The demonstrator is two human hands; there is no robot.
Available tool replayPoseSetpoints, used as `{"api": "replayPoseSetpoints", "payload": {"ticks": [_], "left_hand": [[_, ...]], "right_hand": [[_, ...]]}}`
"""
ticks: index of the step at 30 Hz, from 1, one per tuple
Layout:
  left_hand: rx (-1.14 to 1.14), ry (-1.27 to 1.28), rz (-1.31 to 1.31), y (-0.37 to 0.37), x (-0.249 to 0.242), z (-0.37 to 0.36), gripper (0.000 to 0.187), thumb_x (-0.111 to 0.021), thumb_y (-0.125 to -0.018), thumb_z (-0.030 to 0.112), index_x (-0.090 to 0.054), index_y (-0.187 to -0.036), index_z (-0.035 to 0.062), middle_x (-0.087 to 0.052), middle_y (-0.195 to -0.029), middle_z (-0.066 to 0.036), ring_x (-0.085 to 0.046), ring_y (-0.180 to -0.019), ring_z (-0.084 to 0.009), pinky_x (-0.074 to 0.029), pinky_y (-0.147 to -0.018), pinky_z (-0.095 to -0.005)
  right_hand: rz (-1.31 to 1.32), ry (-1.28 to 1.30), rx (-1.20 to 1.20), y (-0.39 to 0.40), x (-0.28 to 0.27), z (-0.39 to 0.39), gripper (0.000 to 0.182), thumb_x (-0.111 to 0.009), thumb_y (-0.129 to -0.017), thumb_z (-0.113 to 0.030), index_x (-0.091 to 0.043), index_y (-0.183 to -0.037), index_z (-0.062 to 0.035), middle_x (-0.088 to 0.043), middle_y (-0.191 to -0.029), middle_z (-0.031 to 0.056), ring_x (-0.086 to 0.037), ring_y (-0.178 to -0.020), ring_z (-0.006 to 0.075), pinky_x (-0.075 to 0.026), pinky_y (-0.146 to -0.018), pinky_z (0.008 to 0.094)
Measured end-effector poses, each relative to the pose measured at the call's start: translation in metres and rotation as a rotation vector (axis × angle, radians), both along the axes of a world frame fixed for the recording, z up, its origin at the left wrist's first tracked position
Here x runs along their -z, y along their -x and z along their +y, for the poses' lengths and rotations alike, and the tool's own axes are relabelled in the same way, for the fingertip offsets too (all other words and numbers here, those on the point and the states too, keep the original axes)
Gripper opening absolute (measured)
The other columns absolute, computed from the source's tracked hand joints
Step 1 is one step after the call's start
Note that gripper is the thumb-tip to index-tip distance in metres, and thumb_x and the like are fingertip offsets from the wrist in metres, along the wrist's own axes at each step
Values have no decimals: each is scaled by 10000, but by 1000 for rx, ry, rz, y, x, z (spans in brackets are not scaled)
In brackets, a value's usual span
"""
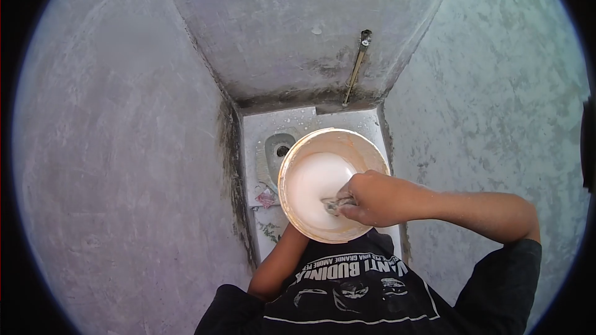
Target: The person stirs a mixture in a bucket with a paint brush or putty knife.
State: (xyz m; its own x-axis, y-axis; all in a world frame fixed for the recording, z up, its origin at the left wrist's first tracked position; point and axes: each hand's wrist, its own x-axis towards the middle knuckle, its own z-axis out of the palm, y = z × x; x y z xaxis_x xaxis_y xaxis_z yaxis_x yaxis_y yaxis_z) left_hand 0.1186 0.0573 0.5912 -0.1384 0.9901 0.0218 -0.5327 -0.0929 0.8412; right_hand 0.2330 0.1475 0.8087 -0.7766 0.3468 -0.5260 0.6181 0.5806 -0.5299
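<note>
A round bucket (373, 160) with a stained, cream-coloured inner wall stands in front of my body. White liquid (323, 177) fills its lower part. My right hand (375, 198) reaches over the near right of the rim, its fingers closed around a small grey, white-smeared thing (331, 206) at the liquid's surface. What kind of thing it is, I cannot make out. My left forearm (282, 263) goes up under the bucket's near left side, and the bucket hides that hand and its fingers.
Behind the bucket's left side is a squat toilet (271, 142) set in a pale, spotted floor (303, 118). Bare grey plastered walls (118, 149) close in on the left, right and far side. A thin pipe (356, 73) runs down the far wall. Crumpled pinkish scrap (266, 198) lies on the floor.
</note>
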Motion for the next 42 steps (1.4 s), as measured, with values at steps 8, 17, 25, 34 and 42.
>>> {"api": "replayPoseSetpoints", "payload": {"ticks": [8,17,25,34,42], "left_hand": [[34,-5,-440,-22,14,18,481,-457,-960,258,-339,-1383,62,-458,-1338,-130,-492,-1184,-245,-440,-995,-413],[38,146,-478,-57,7,39,608,-316,-955,476,-312,-1403,65,-428,-1368,-160,-474,-1210,-309,-443,-984,-461],[136,144,-911,-74,16,81,597,-311,-955,463,-306,-1406,71,-427,-1366,-159,-470,-1215,-300,-440,-989,-445],[116,144,-794,-91,30,62,546,-354,-963,394,-301,-1407,80,-427,-1367,-146,-458,-1228,-272,-426,-1005,-420],[95,157,-691,-96,39,56,510,-392,-970,333,-296,-1407,87,-427,-1367,-135,-447,-1241,-247,-414,-1020,-398]], "right_hand": [[90,-488,-298,-17,-33,21,262,-581,-810,-123,-631,-1024,20,-632,-691,203,-662,-709,324,-522,-595,392],[-29,-376,-370,-63,-15,41,158,-590,-780,-107,-640,-794,43,-621,-656,225,-654,-649,349,-521,-589,415],[345,-19,-42,-81,-4,57,239,-557,-873,-191,-651,-911,26,-632,-745,241,-626,-723,398,-491,-674,466],[63,-613,-311,-90,-11,70,313,-587,-774,-65,-586,-1082,-11,-633,-699,157,-661,-668,305,-512,-564,392],[122,-411,-479,-106,-17,61,91,-596,-724,-51,-623,-783,13,-640,-695,180,-662,-689,311,-528,-610,401]]}}
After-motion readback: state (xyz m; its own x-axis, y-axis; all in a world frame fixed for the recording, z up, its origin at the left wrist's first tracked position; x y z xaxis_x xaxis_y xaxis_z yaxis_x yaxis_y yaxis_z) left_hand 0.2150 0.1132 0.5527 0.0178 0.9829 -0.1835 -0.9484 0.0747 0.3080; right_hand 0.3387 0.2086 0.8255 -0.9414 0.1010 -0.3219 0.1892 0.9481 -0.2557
